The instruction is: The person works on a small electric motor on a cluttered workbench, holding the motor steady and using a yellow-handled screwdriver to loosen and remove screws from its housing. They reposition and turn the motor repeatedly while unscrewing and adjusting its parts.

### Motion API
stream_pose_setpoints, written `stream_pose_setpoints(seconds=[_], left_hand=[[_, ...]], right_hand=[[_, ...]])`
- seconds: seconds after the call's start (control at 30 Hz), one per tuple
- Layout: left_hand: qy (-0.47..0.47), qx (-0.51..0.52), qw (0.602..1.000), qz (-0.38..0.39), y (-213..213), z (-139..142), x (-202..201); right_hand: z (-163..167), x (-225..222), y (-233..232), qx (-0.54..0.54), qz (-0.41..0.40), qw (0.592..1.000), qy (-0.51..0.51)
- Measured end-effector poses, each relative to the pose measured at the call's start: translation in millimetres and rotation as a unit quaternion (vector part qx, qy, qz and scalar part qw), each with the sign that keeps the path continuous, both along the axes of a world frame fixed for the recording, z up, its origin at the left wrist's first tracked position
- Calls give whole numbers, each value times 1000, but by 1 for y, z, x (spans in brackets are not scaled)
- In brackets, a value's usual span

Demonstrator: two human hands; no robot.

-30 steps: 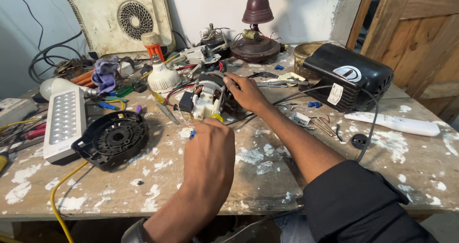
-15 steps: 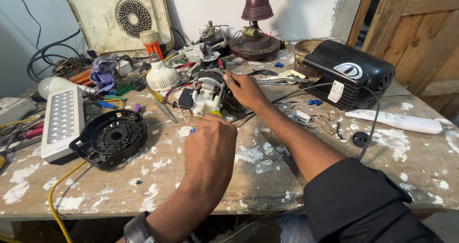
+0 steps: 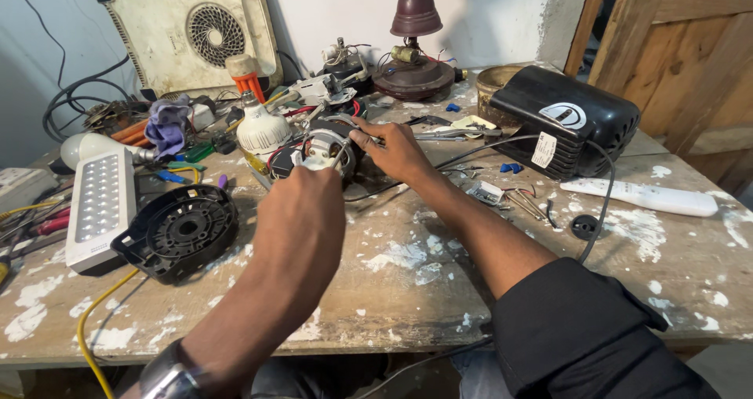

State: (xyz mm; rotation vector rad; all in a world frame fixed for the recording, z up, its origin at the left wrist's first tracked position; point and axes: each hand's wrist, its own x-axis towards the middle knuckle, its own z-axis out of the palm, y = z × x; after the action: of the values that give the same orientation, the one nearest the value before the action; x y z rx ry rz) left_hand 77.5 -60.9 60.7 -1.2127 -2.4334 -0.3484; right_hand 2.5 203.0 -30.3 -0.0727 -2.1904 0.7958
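Observation:
A small electric motor [image 3: 323,146] with copper windings and a white part at its front sits in the middle of the paint-spattered wooden workbench [image 3: 408,289]. My left hand [image 3: 302,222] reaches to its near side, back of the hand toward me. Its fingers are curled and hidden, so I cannot see what they hold. My right hand [image 3: 400,152] grips the motor's right edge, index finger stretched over the top. A dark watch shows on my left wrist.
A black round fan housing [image 3: 180,230] and a white LED lamp panel [image 3: 98,203] lie at the left. A black box [image 3: 565,120] with a cable and a white bar [image 3: 639,197] are at the right. A bulb [image 3: 261,128], lamp base [image 3: 413,73] and tools crowd the back.
My left hand has moved forward from the table's middle up to the motor, and the blue bit seen by its fingers is now hidden. My right hand stays on the motor.

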Motion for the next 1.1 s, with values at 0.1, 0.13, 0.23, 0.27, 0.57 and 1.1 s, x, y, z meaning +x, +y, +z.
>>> stream_pose_setpoints(seconds=[0.1,0.13,0.23,0.27,0.57,1.1], left_hand=[[-31,-22,999,38,-6,0,-4],[-29,-23,999,33,-8,1,-6],[-26,4,999,23,-15,7,-19],[-26,30,999,22,-15,10,-26],[-670,125,727,89,-23,11,-110],[-835,218,504,-21,-26,-43,-109]], right_hand=[[-1,-1,1,-11,-7,1000,-16],[-2,-2,2,7,1,1000,8],[-5,-5,5,22,10,999,27],[-6,-5,6,20,11,999,24],[-4,2,4,4,16,1000,11],[6,10,-2,107,53,987,110]])
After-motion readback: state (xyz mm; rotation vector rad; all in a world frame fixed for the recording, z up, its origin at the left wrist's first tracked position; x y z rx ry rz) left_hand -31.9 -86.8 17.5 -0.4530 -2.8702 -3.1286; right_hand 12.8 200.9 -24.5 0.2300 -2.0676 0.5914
